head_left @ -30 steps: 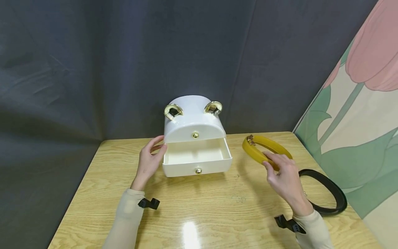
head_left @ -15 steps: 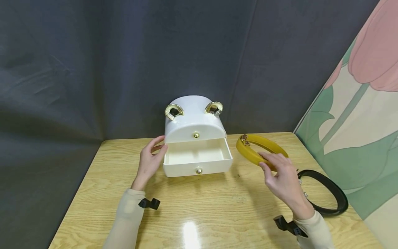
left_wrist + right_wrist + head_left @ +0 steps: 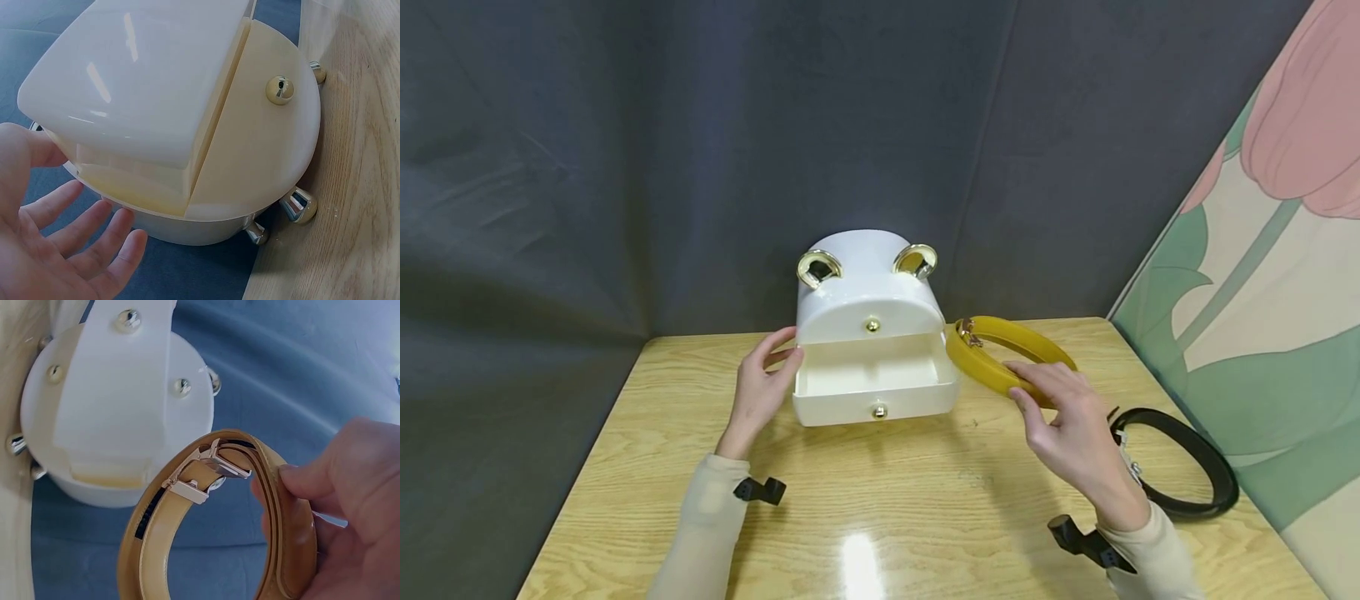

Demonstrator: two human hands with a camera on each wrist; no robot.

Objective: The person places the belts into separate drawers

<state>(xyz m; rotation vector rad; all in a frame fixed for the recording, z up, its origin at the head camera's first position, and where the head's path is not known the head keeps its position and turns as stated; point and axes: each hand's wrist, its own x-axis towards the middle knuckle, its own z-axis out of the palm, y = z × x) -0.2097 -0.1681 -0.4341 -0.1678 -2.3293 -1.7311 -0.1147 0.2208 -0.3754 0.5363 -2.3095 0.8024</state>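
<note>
A white storage box (image 3: 867, 275) with gold ear-shaped rings stands towards the back of the table. Its lower drawer (image 3: 842, 409), with a gold knob, is pulled out and has nothing inside. My left hand (image 3: 762, 385) rests against the box's left side, thumb by the drawer's edge and fingers loosely spread along the curved side (image 3: 187, 228). Between thumb and fingers my right hand (image 3: 1071, 425) pinches a coiled yellow belt (image 3: 988, 367), raised in front of the box's right side. The belt's metal buckle (image 3: 222, 464) faces the box.
A coiled black belt (image 3: 1213, 467) lies on the wooden table (image 3: 820, 508) near its right edge, beside my right wrist. A dark curtain (image 3: 737, 167) hangs behind the table, and a flower-patterned panel (image 3: 1262, 333) runs along the right.
My right hand has carried the yellow belt leftward, so it now overlaps the drawer's right edge in the head view. The left hand and the box have stayed in place.
</note>
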